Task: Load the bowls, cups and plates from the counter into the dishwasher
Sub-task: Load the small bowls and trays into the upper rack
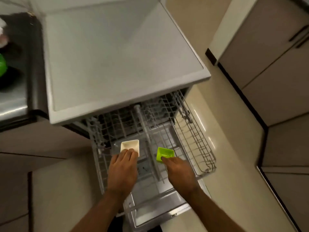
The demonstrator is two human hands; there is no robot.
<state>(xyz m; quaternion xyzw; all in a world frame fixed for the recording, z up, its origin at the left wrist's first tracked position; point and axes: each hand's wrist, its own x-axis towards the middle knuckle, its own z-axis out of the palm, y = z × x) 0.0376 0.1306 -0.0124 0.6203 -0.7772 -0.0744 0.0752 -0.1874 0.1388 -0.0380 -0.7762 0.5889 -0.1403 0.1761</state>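
Observation:
The dishwasher's wire rack [197, 141] is pulled out below the grey counter [117, 56]. My left hand [122, 171] holds a small square white bowl [131, 144] by its near rim, over the left half of the rack. Over the right half, my right hand [179, 171] pinches the near edge of a small square green bowl [165, 153]. Both bowls sit low in the rack; whether they rest on its wires I cannot tell.
The open dishwasher door [158, 210] lies under my forearms. A sink [15, 81] at the far left holds a green item [2, 66] and something white. Beige cabinets [267, 56] stand at the right across a strip of floor.

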